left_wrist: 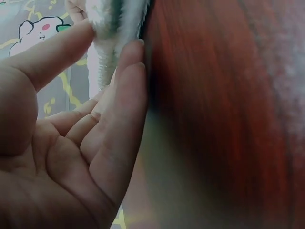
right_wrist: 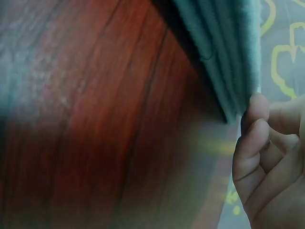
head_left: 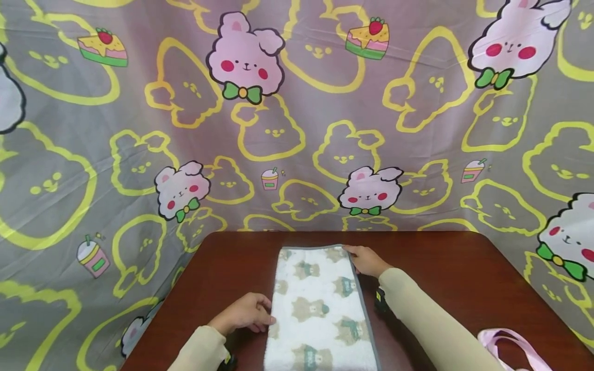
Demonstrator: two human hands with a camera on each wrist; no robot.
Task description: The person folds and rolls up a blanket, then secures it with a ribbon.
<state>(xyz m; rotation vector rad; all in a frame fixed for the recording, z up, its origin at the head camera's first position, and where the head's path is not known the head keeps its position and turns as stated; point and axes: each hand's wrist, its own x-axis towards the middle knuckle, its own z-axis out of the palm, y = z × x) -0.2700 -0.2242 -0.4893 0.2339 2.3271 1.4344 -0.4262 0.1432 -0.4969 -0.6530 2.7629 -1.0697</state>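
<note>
A folded white towel [head_left: 320, 309] lies lengthwise on the brown table, patterned with beige bears and trimmed in grey-green. At its left long side is my left hand [head_left: 246, 313]; the left wrist view shows the thumb [left_wrist: 57, 52] and the nearly straight fingers [left_wrist: 125, 109] meeting the towel's edge [left_wrist: 106, 57]. My right hand [head_left: 368, 262] pinches the far right corner of the towel between thumb and fingertips. From the right wrist, the stacked folded layers [right_wrist: 219, 52] show beside the bent fingers [right_wrist: 252, 143].
The brown wooden table [head_left: 445, 288] extends to both sides of the towel. A pink strap [head_left: 510, 337] lies near its right front. Behind and around hangs a grey curtain [head_left: 315, 118] with rabbit and yellow outline prints.
</note>
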